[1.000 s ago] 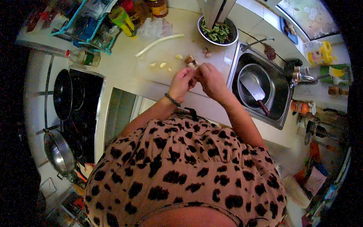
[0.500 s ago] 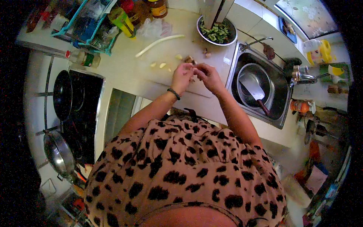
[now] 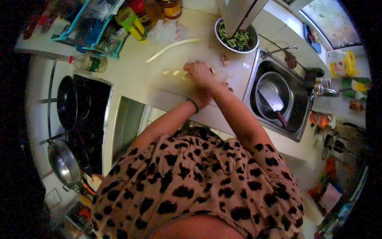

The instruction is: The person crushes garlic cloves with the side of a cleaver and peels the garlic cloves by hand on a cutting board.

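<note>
My right hand (image 3: 199,73) reaches across to the left over the cutting board (image 3: 159,85), its fingers drawn together beside the peeled garlic cloves (image 3: 175,73). What lies between those fingertips is hidden. Under the right wrist is my left hand (image 3: 202,97), wearing a dark bracelet; its fingers are covered from view. A long pale green-white stalk (image 3: 171,48) lies beyond the cloves. To the right of my hands are bits of garlic skin (image 3: 227,86) and a small brownish piece of garlic (image 3: 225,60).
A bowl of chopped greens (image 3: 238,42) stands at the back. In the sink (image 3: 296,129) on the right, a cleaver (image 3: 272,99) rests in a metal basin (image 3: 268,79). On the left are a stove (image 3: 93,115), a black pan (image 3: 67,102) and a bottle (image 3: 89,63).
My hands were together over the board. The right has moved left across the left hand towards the cloves, and the left has drawn nearer my body. The view has shifted slightly.
</note>
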### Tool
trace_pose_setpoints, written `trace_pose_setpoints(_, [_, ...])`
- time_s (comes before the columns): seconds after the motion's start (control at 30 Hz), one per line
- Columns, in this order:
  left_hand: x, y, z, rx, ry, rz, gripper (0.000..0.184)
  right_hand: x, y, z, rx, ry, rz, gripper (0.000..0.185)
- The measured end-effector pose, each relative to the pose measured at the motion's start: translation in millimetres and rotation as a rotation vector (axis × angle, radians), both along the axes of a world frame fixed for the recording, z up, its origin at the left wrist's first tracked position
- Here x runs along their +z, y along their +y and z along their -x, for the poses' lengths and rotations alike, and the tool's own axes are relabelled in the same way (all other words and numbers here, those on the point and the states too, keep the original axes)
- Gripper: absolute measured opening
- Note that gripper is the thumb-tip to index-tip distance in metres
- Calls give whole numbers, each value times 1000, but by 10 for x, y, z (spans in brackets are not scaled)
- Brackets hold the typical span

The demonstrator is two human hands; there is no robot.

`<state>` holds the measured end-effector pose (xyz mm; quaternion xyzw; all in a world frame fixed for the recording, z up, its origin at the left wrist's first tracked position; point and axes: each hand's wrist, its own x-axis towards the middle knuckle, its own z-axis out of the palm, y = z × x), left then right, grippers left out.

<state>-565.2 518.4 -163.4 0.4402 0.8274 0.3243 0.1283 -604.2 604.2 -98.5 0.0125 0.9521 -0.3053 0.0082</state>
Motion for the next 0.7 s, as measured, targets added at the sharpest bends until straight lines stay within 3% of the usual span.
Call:
trace_pose_setpoints(0.07, [476, -86, -42, 59, 126, 62, 40, -102, 65, 89, 33, 103, 17, 26])
trace_pose_setpoints(0.13, [424, -163, -8, -48, 162, 115, 47, -133, 365, 1, -217, 202, 318, 29])
trace_pose_setpoints(0.2, [352, -227, 41, -152, 203, 163, 55, -69, 682, -225, -249, 133, 224, 28])
trace_pose_setpoints(0.27, [273, -283, 93, -21, 315, -191, 45, -31, 762, -367, -277, 74, 131, 27])
trace_pose_setpoints(0.33, [274, -313, 180, 15, 262, -184, 42, -147, 758, -460, 62, 91, -184, 24])
trace_pose_setpoints(0.37, [279, -308, 228, 51, 208, -175, 40, -473, 785, -467, -49, 133, -101, 21])
trace_pose_setpoints(0.5, [303, -307, 382, 117, 129, -278, 27, -483, 742, -460, -192, 65, -52, 21])
trace_pose_setpoints(0.57, [393, -187, 398, 315, -560, -367, 17, -289, 740, -573, -409, 32, 600, 23])
trace_pose_setpoints(0.6, [328, -109, 424, 307, -560, -370, 17, -148, 725, -631, -414, 36, 596, 23])
trace_pose_setpoints(0.67, [211, 25, 448, 357, -721, -479, 16, 125, 678, -781, -400, -109, 999, 26])
trace_pose_setpoints(0.7, [392, 41, 432, 350, -724, -478, 16, 229, 659, -850, -356, -67, 997, 26])
